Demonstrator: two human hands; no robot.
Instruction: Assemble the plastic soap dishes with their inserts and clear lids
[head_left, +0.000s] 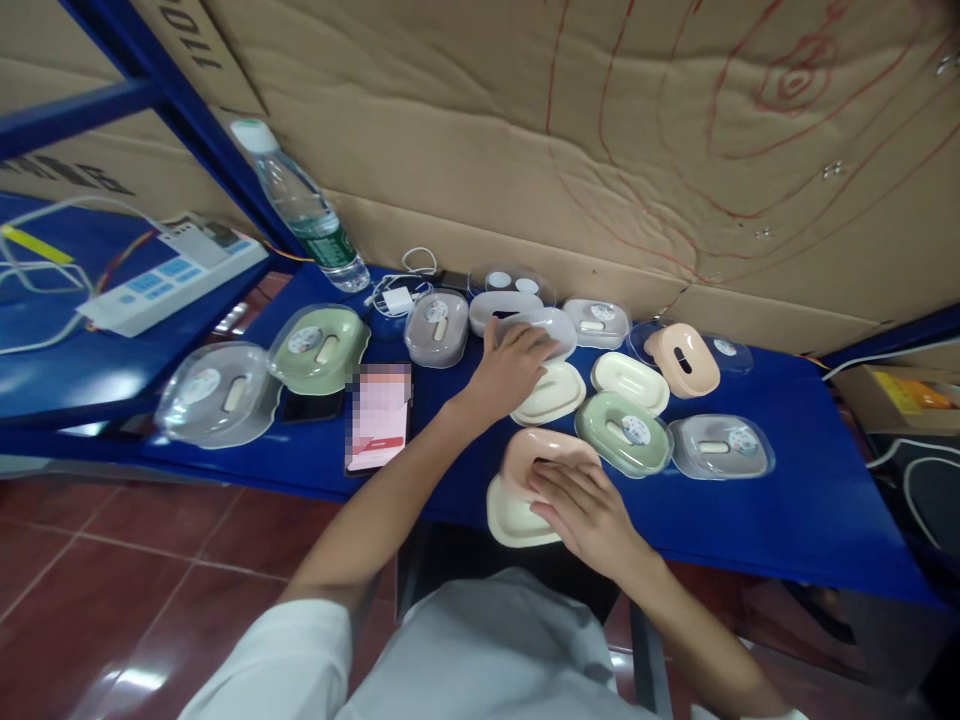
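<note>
My left hand [516, 368] reaches to the middle of the row, its fingers curved over a clear plastic lid [559, 328]. Behind that lid stands a grey box part with a dark slot [501, 308]. Near the table's front edge my right hand [589, 505] grips a peach plastic box part [536, 450], fingers across its slot and thumb at the near side. Partly under it lies a cream tray [514, 520]. Two more cream pieces, a flat tray [551, 393] and a shallow dish [630, 383], sit between the hands and the back row.
Lidded boxes in green [319, 348] and grey [221, 395] stand left, with others right. A peach slotted piece [684, 360] rests on a clear lid. A phone [380, 415], water bottle [307, 215], white charger [397, 300] and power strip [172, 280] are left. Cardboard [450, 130] walls the back.
</note>
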